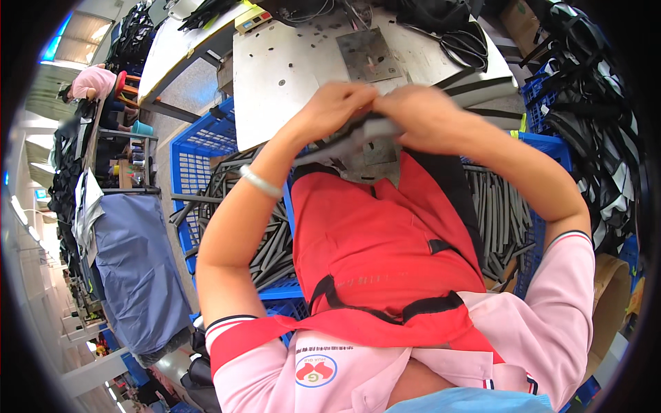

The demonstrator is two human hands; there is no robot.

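Over the front edge of a white worktable (pixel 265 89), my two hands meet at the fingertips, smeared a little by motion. My left hand (pixel 337 109) is closed, its fingers pinched together. Bent fingers of my right hand (pixel 428 117) close in from the other side. Between and just below them runs a grey tube-like strip (pixel 351 141) with dark material along it; the exact grip is blurred. More long grey strips (pixel 485 95) lie on the table to the right of my right hand. Scissors with black handles (pixel 465 49) rest beyond them.
Blue plastic baskets (pixel 201 148) stand on both sides of my lap, holding many grey tubes (pixel 497 213). A metal plate (pixel 368 56) is set in the tabletop. Black straps (pixel 592 131) hang at the right. Far left, another person (pixel 95 82) sits beyond a blue-covered stack (pixel 141 265).
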